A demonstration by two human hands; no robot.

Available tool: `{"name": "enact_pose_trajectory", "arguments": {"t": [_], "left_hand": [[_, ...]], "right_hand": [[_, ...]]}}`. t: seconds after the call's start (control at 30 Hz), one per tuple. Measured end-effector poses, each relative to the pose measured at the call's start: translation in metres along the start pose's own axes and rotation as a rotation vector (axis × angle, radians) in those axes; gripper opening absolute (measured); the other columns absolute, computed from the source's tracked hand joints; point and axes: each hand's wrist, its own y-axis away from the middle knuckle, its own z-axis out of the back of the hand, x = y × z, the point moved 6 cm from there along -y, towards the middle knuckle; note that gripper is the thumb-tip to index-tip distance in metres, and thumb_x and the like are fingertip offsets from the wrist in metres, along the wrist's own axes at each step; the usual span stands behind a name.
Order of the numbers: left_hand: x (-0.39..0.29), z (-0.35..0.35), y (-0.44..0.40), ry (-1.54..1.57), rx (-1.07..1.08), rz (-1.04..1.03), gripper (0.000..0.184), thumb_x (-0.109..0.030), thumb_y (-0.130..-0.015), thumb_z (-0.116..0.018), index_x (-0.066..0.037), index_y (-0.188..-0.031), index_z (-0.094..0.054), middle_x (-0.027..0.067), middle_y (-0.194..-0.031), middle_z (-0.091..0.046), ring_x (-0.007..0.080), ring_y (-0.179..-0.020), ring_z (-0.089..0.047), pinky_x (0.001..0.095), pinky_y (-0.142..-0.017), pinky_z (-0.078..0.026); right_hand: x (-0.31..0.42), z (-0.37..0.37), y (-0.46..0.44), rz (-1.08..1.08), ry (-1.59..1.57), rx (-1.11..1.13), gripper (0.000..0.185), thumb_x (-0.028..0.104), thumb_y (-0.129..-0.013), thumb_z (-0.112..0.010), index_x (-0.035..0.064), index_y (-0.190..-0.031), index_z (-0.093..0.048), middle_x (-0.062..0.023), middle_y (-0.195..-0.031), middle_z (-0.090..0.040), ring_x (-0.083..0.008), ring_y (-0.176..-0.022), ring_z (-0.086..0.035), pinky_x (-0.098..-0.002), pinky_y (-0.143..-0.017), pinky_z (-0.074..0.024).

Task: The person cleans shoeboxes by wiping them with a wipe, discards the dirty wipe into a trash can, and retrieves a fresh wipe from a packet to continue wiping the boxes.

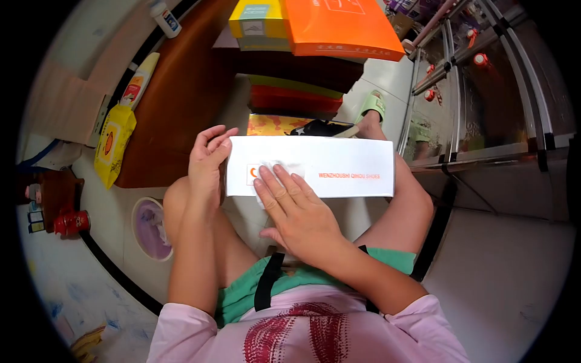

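Observation:
A white shoe box [357, 157] with orange lettering is held above my lap, its long printed side facing up. My left hand [209, 157] grips its left end, the thumb at the edge and the fingers curled behind. Flat on the printed side lies my right hand [296, 209], pressing a thin white wipe [295, 166] against the box near the orange logo. Most of the wipe is hidden under the fingers.
Beyond the box are stacked shoe boxes, an orange one [345, 30] and a yellow one [257, 21] on top. A dark shoe [321, 128] lies below them. At left are a yellow wipes pack [115, 142] and a bin [140, 233]; at right, glass-panelled framing [502, 85].

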Motion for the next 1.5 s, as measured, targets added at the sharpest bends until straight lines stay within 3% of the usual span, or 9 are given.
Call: {"name": "enact_pose_trajectory", "arguments": {"t": [0.3,0.83,0.9,0.93,1.0,1.13,1.23,1.43,1.5], "left_hand": [[0.001,0.003,-0.005,-0.102,-0.042,-0.076,0.038,-0.008,-0.095,-0.059,0.003,-0.129,-0.044,0.0210,-0.132,-0.058,0.0192,-0.113,-0.058,0.0301,-0.100,-0.045],[0.000,0.013,-0.020,-0.388,-0.125,-0.306,0.029,-0.007,-0.097,-0.055,0.002,-0.125,-0.050,0.0187,-0.128,-0.062,0.0205,-0.114,-0.059,0.0315,-0.100,-0.045],[-0.008,0.005,-0.013,-0.468,-0.140,-0.358,0.030,-0.007,-0.097,-0.056,0.002,-0.125,-0.050,0.0175,-0.128,-0.062,0.0219,-0.114,-0.059,0.0323,-0.101,-0.046],[-0.027,-0.018,0.005,-0.804,-0.180,-0.576,0.029,-0.004,-0.095,-0.056,0.002,-0.123,-0.053,0.0166,-0.128,-0.062,0.0235,-0.115,-0.059,0.0334,-0.102,-0.045],[-0.050,-0.074,0.038,-1.158,-0.160,-0.877,0.030,0.000,-0.087,-0.058,0.000,-0.117,-0.059,0.0158,-0.124,-0.063,0.0306,-0.117,-0.058,0.0377,-0.102,-0.043],[-0.033,-0.174,0.061,-1.201,0.169,-0.973,0.026,-0.007,-0.088,-0.063,-0.002,-0.114,-0.061,0.0170,-0.114,-0.063,0.0332,-0.107,-0.058,0.0406,-0.099,-0.042],[-0.010,-0.228,0.059,-1.357,0.230,-1.039,0.026,-0.024,-0.095,-0.060,0.000,-0.106,-0.065,0.0196,-0.107,-0.064,0.0372,-0.103,-0.059,0.0420,-0.097,-0.043],[0.002,-0.251,0.035,-1.413,0.395,-0.394,0.037,-0.034,-0.094,-0.061,0.002,-0.085,-0.064,0.0209,-0.078,-0.064,0.0342,-0.080,-0.064,0.0384,-0.073,-0.048],[-0.012,-0.242,0.043,-1.368,0.403,-0.420,0.036,-0.031,-0.094,-0.062,0.002,-0.082,-0.061,0.0166,-0.070,-0.059,0.0258,-0.065,-0.059,0.0342,-0.061,-0.045]], "right_hand": [[-0.035,0.018,0.032,-0.240,0.078,-0.102,0.090,0.038,-0.077,-0.075,-0.0033,-0.147,-0.036,-0.0208,-0.154,-0.035,-0.0354,-0.143,-0.035,-0.0442,-0.115,-0.0307],[-0.100,0.048,0.121,-0.406,0.182,-0.363,0.056,-0.005,-0.079,-0.053,-0.0016,-0.135,-0.054,-0.0152,-0.143,-0.052,-0.0339,-0.136,-0.046,-0.0506,-0.115,-0.0319],[-0.123,0.048,0.145,-0.482,-0.195,-0.729,0.044,-0.012,-0.084,-0.049,-0.0034,-0.124,-0.063,-0.0159,-0.132,-0.061,-0.0306,-0.125,-0.057,-0.0447,-0.108,-0.0413],[-0.139,0.038,0.158,-0.650,-0.791,-1.098,0.034,-0.012,-0.091,-0.043,-0.0059,-0.115,-0.067,-0.0153,-0.123,-0.066,-0.0239,-0.113,-0.064,-0.0350,-0.102,-0.0470],[-0.160,0.032,0.172,-0.900,-1.138,-1.120,0.029,-0.004,-0.097,-0.046,-0.0067,-0.120,-0.063,-0.0113,-0.118,-0.066,-0.0159,-0.106,-0.063,-0.0272,-0.095,-0.0482],[-0.162,-0.012,0.160,-0.977,-1.690,-1.090,0.031,0.002,-0.099,-0.047,-0.0050,-0.128,-0.056,-0.0091,-0.117,-0.065,-0.0131,-0.103,-0.062,-0.0247,-0.090,-0.0481],[-0.153,-0.018,0.150,-1.021,-1.759,-1.116,0.032,0.003,-0.100,-0.046,-0.0052,-0.129,-0.054,-0.0098,-0.119,-0.063,-0.0139,-0.105,-0.061,-0.0254,-0.092,-0.0475],[-0.146,-0.013,0.153,-0.990,-1.762,-1.143,0.031,0.003,-0.100,-0.046,-0.0059,-0.129,-0.053,-0.0109,-0.119,-0.063,-0.0152,-0.107,-0.061,-0.0277,-0.093,-0.0477],[-0.142,-0.006,0.155,-0.991,-1.790,-1.126,0.031,0.003,-0.100,-0.046,-0.0059,-0.129,-0.053,-0.0111,-0.120,-0.063,-0.0150,-0.107,-0.061,-0.0283,-0.093,-0.0478]]}}
